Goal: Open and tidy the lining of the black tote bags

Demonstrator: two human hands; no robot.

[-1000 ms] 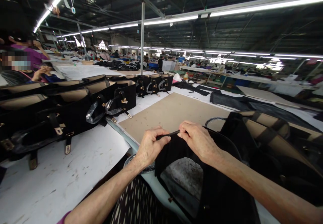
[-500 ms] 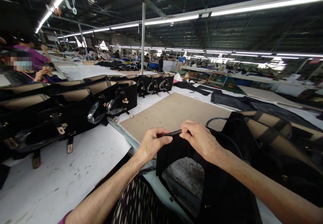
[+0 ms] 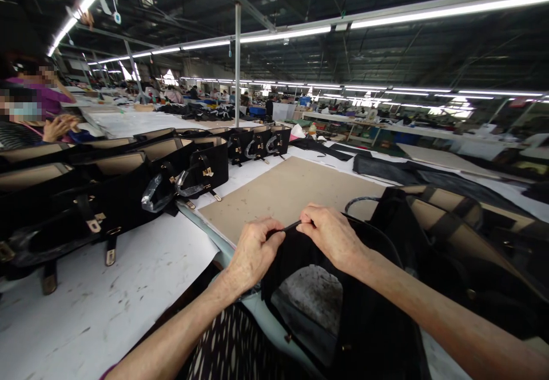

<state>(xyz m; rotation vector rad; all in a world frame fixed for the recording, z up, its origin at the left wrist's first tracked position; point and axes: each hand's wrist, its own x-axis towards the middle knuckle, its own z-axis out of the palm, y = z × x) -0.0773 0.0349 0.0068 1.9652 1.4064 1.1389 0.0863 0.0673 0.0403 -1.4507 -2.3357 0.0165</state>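
My left hand point(image 3: 253, 251) and my right hand point(image 3: 330, 236) both pinch the top rim of a black bag point(image 3: 343, 306) that hangs open in front of me at the table's near edge. The fingers of each hand are closed on the thin black rim, a short gap apart. Through the bag's opening I see a grey patch below. A patterned garment covers my lap under the left forearm.
A row of black handbags point(image 3: 128, 186) with tan linings and gold buckles lines the white table point(image 3: 120, 288) on the left. A brown board point(image 3: 291, 188) lies ahead. More open bags point(image 3: 463, 226) sit at right. People work at the far left point(image 3: 30, 111) and in the background.
The hands stay on the bag's rim; the left hand has drawn slightly closer to the right. The view has shifted a little.
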